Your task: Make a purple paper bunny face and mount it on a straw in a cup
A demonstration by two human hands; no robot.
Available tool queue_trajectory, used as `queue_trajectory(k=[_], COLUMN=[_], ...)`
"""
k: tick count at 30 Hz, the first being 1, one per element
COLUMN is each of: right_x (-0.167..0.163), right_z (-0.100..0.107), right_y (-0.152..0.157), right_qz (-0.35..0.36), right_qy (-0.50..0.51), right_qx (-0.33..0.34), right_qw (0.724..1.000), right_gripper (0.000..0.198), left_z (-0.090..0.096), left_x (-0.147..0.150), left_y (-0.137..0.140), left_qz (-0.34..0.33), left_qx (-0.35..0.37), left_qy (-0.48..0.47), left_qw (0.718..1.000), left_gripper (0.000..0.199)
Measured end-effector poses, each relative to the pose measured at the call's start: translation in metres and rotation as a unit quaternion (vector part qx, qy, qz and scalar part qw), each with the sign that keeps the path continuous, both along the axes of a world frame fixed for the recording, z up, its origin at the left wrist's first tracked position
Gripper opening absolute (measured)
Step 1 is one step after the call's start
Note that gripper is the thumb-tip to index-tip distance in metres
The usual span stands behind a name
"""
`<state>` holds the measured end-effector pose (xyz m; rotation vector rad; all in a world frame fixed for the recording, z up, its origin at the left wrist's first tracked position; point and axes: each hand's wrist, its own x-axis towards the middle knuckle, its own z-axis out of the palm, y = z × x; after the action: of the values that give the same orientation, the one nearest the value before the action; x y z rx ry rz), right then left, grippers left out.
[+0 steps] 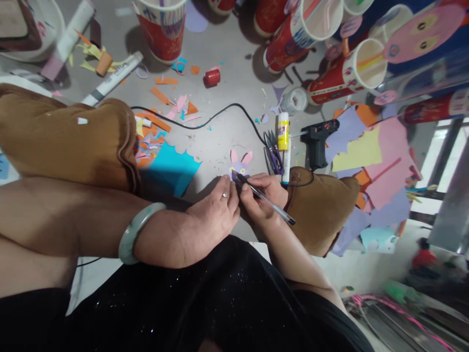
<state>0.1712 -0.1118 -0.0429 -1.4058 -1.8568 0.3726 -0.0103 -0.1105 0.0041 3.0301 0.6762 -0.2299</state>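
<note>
In the middle of the head view lies a small purple paper rabbit face (243,166) with pink ears and yellow eyes. The fingers of my left hand (216,208), one wearing a ring, are drawn together and hold the rabbit's lower edge against the table. A pen (262,194) with a clear barrel and black grip is pinched in my right hand (266,195). Its tip meets the face near the left eye. My fingers cover the lower part of the face.
Scissors (274,152), a glue stick (283,132) and a glue gun (318,142) lie right of the rabbit. Brown cushions (322,208) flank my arms. A black cord (220,116) crosses the table. Red paper cups (161,34) stand behind; coloured paper (394,151) is piled right, blue paper (172,167) left.
</note>
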Motion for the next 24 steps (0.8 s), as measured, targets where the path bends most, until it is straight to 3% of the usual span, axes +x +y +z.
queue_trajectory(k=[5, 13, 24], right_x=[0.0001, 0.0002, 0.0004], right_z=[0.0001, -0.0001, -0.0003], right_y=[-0.0012, -0.0009, -0.0003], right_qz=[-0.009, -0.016, -0.009], right_qy=[-0.017, -0.035, -0.011], right_qx=[-0.008, -0.005, -0.002], right_qw=[1.000, 0.999, 1.000], right_gripper=[0.012, 0.008, 0.013], left_z=[-0.0029, 0.0019, 0.0019], left_x=[-0.0014, -0.0003, 0.0004], left_y=[-0.0043, 0.0037, 0.0026], left_qz=[0.012, -0.008, -0.011], left_qx=[0.031, -0.022, -0.012], left_qy=[-0.011, -0.006, 0.001], left_qw=[0.999, 1.000, 1.000], left_gripper=[0.045, 0.043, 0.043])
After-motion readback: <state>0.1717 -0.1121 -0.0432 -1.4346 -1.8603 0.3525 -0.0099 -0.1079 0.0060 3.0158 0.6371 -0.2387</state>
